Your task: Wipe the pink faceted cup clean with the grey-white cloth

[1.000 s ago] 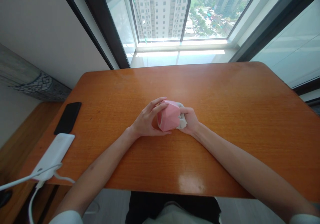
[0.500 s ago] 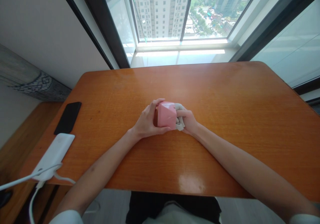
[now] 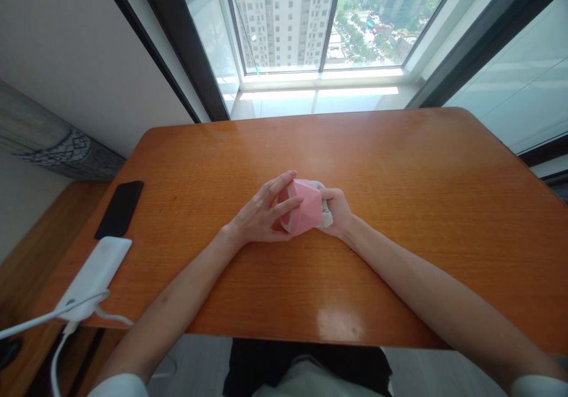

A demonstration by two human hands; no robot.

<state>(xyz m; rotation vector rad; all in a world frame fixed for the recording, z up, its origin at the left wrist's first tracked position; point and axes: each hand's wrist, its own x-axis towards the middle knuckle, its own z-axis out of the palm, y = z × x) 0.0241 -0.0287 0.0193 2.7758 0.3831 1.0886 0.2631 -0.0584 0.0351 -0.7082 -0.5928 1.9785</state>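
Shows hard, flat, angular facets with a smooth finish on the pink object [image 3: 308, 212], against soft, rumpled folds on the white cloth [image 3: 327, 216]. Looks plain pink over the visible side, with a paler rim towards the left end (partly hidden behind fingers). Sits between both hands, over the middle of the surface [image 3: 399, 243]; cannot tell whether touching it. Rests in the left hand [image 3: 258, 215], with the grip curved partway open around the object and one finger laid across the facets. Bunches the cloth in the closed grip of the right hand [image 3: 341, 215], against the object's right end. Spreads glossy orange-brown grain below, with a black phone [image 3: 119, 210] near a white slab [image 3: 96, 276]. Opens beyond onto a bright window [image 3: 284, 24].
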